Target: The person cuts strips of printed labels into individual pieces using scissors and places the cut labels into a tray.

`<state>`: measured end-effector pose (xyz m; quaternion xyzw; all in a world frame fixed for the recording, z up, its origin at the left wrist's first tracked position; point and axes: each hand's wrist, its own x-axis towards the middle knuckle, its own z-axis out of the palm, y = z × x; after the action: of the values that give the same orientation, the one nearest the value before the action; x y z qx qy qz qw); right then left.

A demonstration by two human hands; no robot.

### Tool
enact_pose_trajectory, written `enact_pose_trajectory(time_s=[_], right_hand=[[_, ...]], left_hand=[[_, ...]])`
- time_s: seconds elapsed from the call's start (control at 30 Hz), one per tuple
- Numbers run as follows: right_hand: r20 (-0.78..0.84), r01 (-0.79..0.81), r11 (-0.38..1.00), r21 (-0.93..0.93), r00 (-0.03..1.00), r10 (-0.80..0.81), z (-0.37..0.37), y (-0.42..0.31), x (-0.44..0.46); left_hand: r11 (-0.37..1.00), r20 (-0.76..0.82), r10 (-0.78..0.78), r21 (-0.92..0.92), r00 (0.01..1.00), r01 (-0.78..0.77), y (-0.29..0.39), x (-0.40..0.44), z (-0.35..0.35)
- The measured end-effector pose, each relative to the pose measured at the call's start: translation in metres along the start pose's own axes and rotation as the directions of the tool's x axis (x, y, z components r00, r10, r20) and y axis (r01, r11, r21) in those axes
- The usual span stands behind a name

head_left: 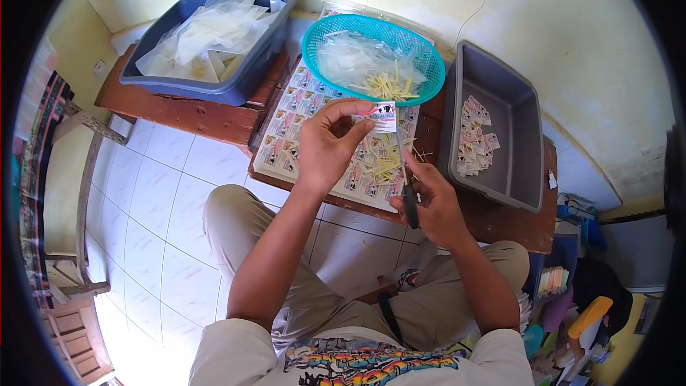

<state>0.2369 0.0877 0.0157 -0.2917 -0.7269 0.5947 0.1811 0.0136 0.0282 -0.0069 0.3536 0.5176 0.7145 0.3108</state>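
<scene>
My left hand [330,141] pinches a small printed label [384,119] between thumb and fingers, over the table. In my right hand [433,204] are scissors [410,204] with black handles, their blades pointing up to the label's lower right edge. Beneath both hands lie printed label sheets [287,126] and scattered thin yellowish paper strips [386,164]. Just beyond the label stands a turquoise basket [311,53] holding clear plastic bags [350,57] and more yellow strips.
A blue-grey tub [186,89] full of translucent bags is at the back left. On the right, a grey tub [525,150] holds a small pile of cut labels [475,139]. Shelves with assorted items stand at the lower right. Tiled floor [179,207] shows at left.
</scene>
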Motion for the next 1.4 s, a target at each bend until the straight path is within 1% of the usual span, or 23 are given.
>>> enact_pose_trajectory(time_s=[0.03,0.07,0.1,0.13,0.27,0.33,0.37,0.43,0.57,0.63,0.73,0.83,0.97,1.03,1.07,1.13,1.17,1.23,1.27,1.3,1.33,1.37,1.4], right_hand=[[0.009,0.02,0.98,-0.197,1.0,-0.018,0.0,0.005,0.002],[0.005,0.018,0.981,-0.194,1.0,-0.018,0.0,0.008,0.003],[0.0,0.019,0.924,-0.382,1.0,-0.02,0.001,0.011,0.004],[-0.005,0.016,0.831,-0.556,1.0,-0.022,0.002,0.014,0.005],[0.018,0.024,0.774,-0.633,1.0,-0.017,0.001,0.036,0.006],[0.013,-0.008,0.735,-0.678,1.0,0.023,0.001,0.044,0.008],[0.012,-0.008,0.734,-0.679,1.0,0.023,0.002,0.045,0.008],[0.005,-0.017,0.649,-0.761,0.999,0.033,0.004,0.045,0.008],[0.003,-0.044,0.605,-0.795,0.997,0.076,0.008,0.048,0.011],[-0.004,-0.061,0.586,-0.808,0.995,0.099,0.009,0.046,0.013],[0.005,-0.044,0.556,-0.83,0.996,0.087,0.009,0.057,0.016],[0.008,-0.062,0.546,-0.835,0.992,0.125,0.012,0.052,0.016],[0.004,-0.09,0.506,-0.858,0.983,0.182,0.016,0.037,0.017],[0.031,-0.077,0.464,-0.883,0.975,0.222,0.016,0.026,0.017],[0.031,-0.078,0.465,-0.882,0.974,0.222,0.014,0.024,0.017],[0.049,0.0,0.511,-0.86,0.995,0.082,0.009,0.023,0.018],[0.049,-0.001,0.513,-0.859,0.995,0.084,0.007,0.02,0.021],[-0.034,0.129,0.778,-0.614,0.981,-0.189,0.001,0.014,0.029],[-0.035,0.126,0.78,-0.613,0.982,-0.186,0.002,0.01,0.031],[-0.122,0.108,0.9,-0.423,0.977,-0.174,0.004,0.005,0.033],[-0.206,0.099,0.973,-0.209,0.968,-0.143,0.005,0.001,0.035],[-0.21,0.096,0.974,-0.206,0.968,-0.14,0.004,-0.002,0.035],[-0.196,0.097,0.984,-0.15,0.972,-0.126,0.003,-0.005,0.035]], left_hand=[[1.0,0.003,-0.021,0.023,1.0,0.021,0.0,0.0,-0.001],[0.999,0.007,-0.023,0.025,1.0,0.022,0.0,0.0,0.0],[1.0,-0.003,0.016,0.014,1.0,-0.016,0.0,0.0,0.001],[0.999,-0.012,0.053,0.004,0.998,-0.053,0.001,-0.001,0.002],[0.996,-0.014,0.076,0.051,0.997,-0.076,0.004,-0.003,0.005],[0.998,-0.022,0.016,0.053,1.0,-0.014,0.006,-0.003,0.005],[0.999,-0.021,0.016,0.052,1.0,-0.015,0.008,-0.004,0.005],[0.996,-0.027,-0.033,0.076,0.999,0.035,0.011,-0.004,0.004],[0.997,-0.002,-0.003,0.079,1.0,0.003,0.01,-0.005,0.002],[0.987,0.016,0.017,0.162,1.0,-0.019,0.012,-0.006,0.0],[0.982,0.012,0.023,0.188,1.0,-0.025,0.013,-0.007,-0.001],[0.982,0.02,0.071,0.176,0.997,-0.073,0.015,-0.008,-0.002],[0.98,0.02,0.064,0.186,0.998,-0.066,0.016,-0.009,-0.001],[0.967,0.048,0.046,0.249,0.998,-0.057,0.021,-0.011,-0.001],[0.967,0.049,0.045,0.25,0.998,-0.056,0.019,-0.011,-0.001],[0.958,0.102,0.072,0.269,0.992,-0.097,0.015,-0.009,-0.002],[0.958,0.102,0.069,0.27,0.992,-0.095,0.015,-0.01,-0.002],[0.952,0.15,0.031,0.296,0.988,-0.074,0.017,-0.012,-0.001],[0.952,0.151,0.027,0.296,0.988,-0.072,0.019,-0.012,-0.001],[0.939,0.165,-0.006,0.34,0.986,-0.051,0.02,-0.013,-0.001],[0.923,0.178,-0.04,0.384,0.983,-0.032,0.02,-0.013,-0.001],[0.922,0.183,-0.043,0.386,0.982,-0.031,0.018,-0.013,0.0],[0.927,0.199,-0.027,0.371,0.98,-0.05,0.016,-0.014,0.0]])
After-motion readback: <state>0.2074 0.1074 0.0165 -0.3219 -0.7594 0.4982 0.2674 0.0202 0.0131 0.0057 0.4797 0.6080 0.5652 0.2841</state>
